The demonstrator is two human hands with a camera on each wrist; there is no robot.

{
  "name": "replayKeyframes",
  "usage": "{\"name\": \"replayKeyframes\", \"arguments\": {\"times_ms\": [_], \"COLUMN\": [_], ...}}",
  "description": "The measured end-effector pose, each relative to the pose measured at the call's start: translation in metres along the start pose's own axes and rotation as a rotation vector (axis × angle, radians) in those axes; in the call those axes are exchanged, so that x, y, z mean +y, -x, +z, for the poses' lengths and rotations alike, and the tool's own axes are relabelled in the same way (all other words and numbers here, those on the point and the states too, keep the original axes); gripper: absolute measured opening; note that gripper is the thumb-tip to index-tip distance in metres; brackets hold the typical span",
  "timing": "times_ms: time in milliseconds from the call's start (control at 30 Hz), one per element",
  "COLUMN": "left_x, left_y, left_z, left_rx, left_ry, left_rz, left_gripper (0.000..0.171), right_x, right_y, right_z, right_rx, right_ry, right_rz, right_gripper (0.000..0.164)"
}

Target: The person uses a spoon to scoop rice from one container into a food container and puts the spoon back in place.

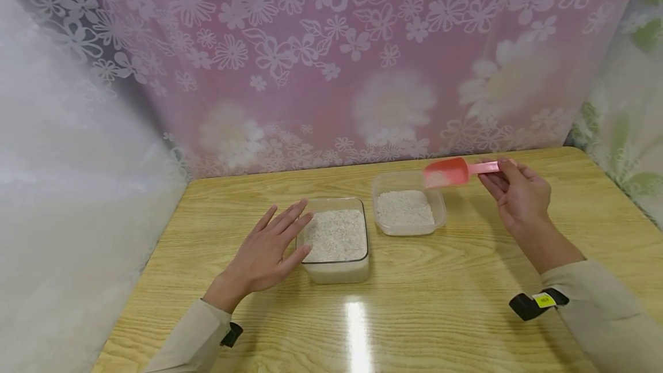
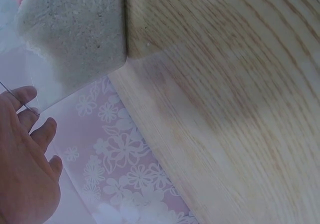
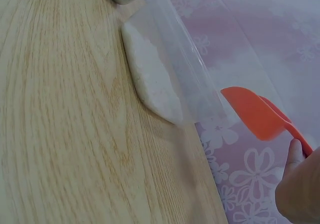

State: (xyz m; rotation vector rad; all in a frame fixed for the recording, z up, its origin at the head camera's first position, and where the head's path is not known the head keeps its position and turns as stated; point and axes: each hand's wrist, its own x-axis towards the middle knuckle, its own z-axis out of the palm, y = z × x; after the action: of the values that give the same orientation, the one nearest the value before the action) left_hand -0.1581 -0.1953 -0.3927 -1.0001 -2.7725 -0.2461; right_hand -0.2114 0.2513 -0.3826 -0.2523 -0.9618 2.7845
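Observation:
My right hand (image 1: 523,191) grips the pink handle of a small scoop (image 1: 449,171), which has some white grains in its bowl. The scoop is raised at the right rim of a shallow clear plastic container (image 1: 439,217) partly filled with rice (image 1: 406,208). In the right wrist view the scoop (image 3: 257,114) looks orange, beyond the container's wall. With fingers spread and straight, my left hand (image 1: 264,252) rests at the left rim of a deeper clear container (image 1: 339,273), which holds more rice (image 1: 336,235). The left wrist view has the left fingertips at that rim.
Both containers stand on a wood-grain table (image 1: 430,309), the deeper one nearer and to the left. A pink flowered curtain (image 1: 321,102) hangs behind the table's back edge. Pale sheets hang at the left and right sides.

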Motion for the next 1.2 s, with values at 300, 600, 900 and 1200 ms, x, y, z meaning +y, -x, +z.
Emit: {"name": "replayKeyframes", "arguments": {"times_ms": [300,600,900,1200], "left_x": [0.0,0.001,0.001,0.001], "left_y": [0.0,0.0,0.001,0.0], "left_z": [0.0,0.0,0.001,0.001], "left_rx": [0.003,-0.006,-0.008,-0.007], "left_ry": [0.011,0.014,0.018,0.015], "left_rz": [0.002,-0.006,-0.009,-0.013], "left_gripper": [0.06,0.06,0.059,0.059], "right_x": [-0.003,-0.001,0.008,0.012], "right_y": [0.005,0.014,0.016,0.022], "right_z": [-0.002,0.006,0.016,0.025], "right_rx": [-0.083,-0.149,-0.194,-0.23], "right_ry": [0.029,0.068,0.204,0.331], "right_rz": [-0.066,-0.115,-0.215,-0.324], "right_gripper": [0.011,0.007,0.013,0.023]}}
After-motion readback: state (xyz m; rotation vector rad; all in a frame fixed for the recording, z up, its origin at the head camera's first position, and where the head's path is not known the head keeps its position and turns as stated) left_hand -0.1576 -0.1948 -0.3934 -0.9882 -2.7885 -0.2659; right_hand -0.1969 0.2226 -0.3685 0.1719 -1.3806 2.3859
